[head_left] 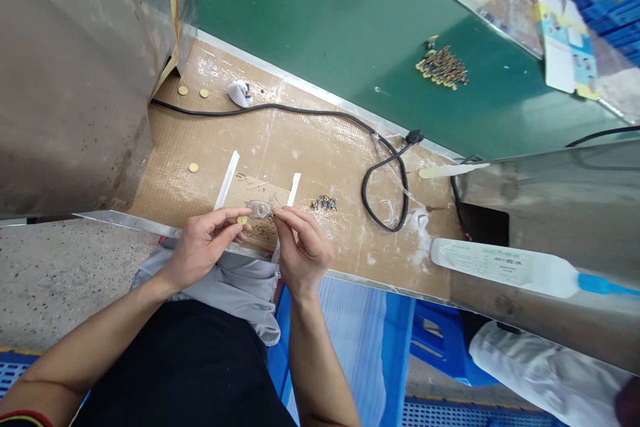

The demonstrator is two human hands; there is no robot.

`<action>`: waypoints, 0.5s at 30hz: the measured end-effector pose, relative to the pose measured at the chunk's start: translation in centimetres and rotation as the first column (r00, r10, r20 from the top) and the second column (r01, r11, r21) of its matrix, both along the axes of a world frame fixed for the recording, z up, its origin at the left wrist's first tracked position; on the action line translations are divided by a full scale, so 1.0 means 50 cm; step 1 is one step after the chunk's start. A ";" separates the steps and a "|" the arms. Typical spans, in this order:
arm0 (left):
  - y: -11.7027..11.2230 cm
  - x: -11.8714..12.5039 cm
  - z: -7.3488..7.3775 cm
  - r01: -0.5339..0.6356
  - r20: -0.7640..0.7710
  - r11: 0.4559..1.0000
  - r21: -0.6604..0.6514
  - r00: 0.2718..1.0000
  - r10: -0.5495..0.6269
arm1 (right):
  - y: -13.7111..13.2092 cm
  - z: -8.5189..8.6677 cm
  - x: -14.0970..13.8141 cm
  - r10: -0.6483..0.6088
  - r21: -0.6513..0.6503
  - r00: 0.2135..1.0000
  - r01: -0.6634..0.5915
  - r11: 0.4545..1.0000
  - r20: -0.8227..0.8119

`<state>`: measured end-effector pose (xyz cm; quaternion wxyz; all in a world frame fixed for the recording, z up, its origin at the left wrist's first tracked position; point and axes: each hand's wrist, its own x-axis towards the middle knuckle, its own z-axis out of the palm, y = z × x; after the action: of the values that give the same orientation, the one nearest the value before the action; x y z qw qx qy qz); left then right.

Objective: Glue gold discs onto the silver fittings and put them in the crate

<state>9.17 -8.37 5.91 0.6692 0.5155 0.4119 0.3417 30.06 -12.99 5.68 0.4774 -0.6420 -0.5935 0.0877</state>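
Note:
My left hand (203, 243) is closed, with a small round yellow disc (242, 220) between thumb and fingers. My right hand (305, 247) is pinched at the fingertips around a small metal piece with a bit of blue; its exact kind is too small to make out. Between the two hands sits a small clear round dish (259, 209), close to the left fingertips. Under it lies a cardboard patch (240, 193) with dark marks, flanked by white tape strips (227, 180). Right of my right hand is a little pile of blue and gold metal parts (325, 203).
A black cable (310, 110) crosses the cardboard-covered bench and loops at right. Loose yellow discs (193, 167) lie at left. Many metal pieces with yellow ends (443, 67) are heaped on the green surface (320, 27). A white bottle (505, 267) with a blue tip lies at right.

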 end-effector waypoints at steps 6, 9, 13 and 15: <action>0.000 0.000 -0.003 0.002 0.003 1.000 0.000 1.000 -0.002 | 0.003 0.005 0.004 -0.049 -0.003 0.999 0.049 0.999 0.003; -0.001 -0.001 -0.005 -0.002 0.002 1.000 0.002 1.000 0.002 | 0.007 0.007 0.004 -0.055 0.018 0.998 0.054 0.998 0.035; -0.001 -0.002 -0.004 0.000 -0.006 1.000 -0.002 1.000 0.000 | 0.008 0.008 0.001 -0.014 0.041 0.995 0.010 0.999 0.098; -0.001 -0.002 -0.002 0.001 -0.011 1.000 -0.004 1.000 -0.001 | 0.006 0.008 0.000 -0.007 0.057 0.993 0.000 0.998 0.121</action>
<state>9.08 -8.41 5.79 0.6680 0.5164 0.4159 0.3379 30.04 -12.71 6.06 0.4589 -0.6333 -0.6224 0.0310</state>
